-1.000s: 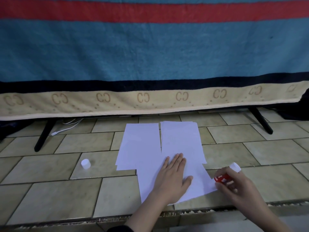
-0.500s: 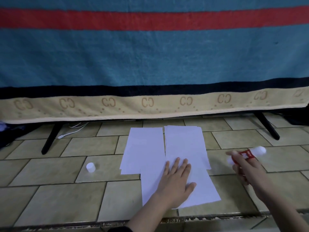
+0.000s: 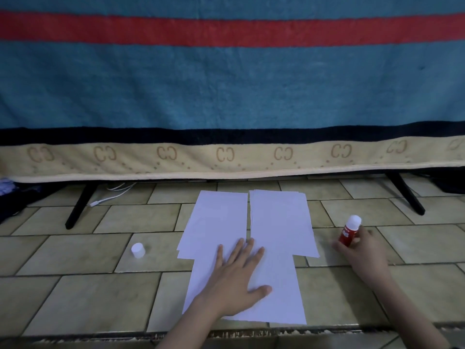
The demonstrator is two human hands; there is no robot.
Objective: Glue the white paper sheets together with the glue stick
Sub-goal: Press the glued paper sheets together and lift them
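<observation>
Head view: the sheets point(image 3: 251, 250) are pinned flat under the spread left hand point(image 3: 235, 278), likely so they cannot slide. To its right, the glue stick point(image 3: 350, 230) is gripped upright on the tiles by the right hand point(image 3: 362, 250). Its red label is blurred, unreadable. "CC" motifs line the blanket point(image 3: 226, 154) beyond both hands.

Setting: a home, I judge. I work on a tiled floor point(image 3: 105, 298); just behind it a striped blanket point(image 3: 226, 84) hangs, with a white cable point(image 3: 110, 195) beneath its hem.
</observation>
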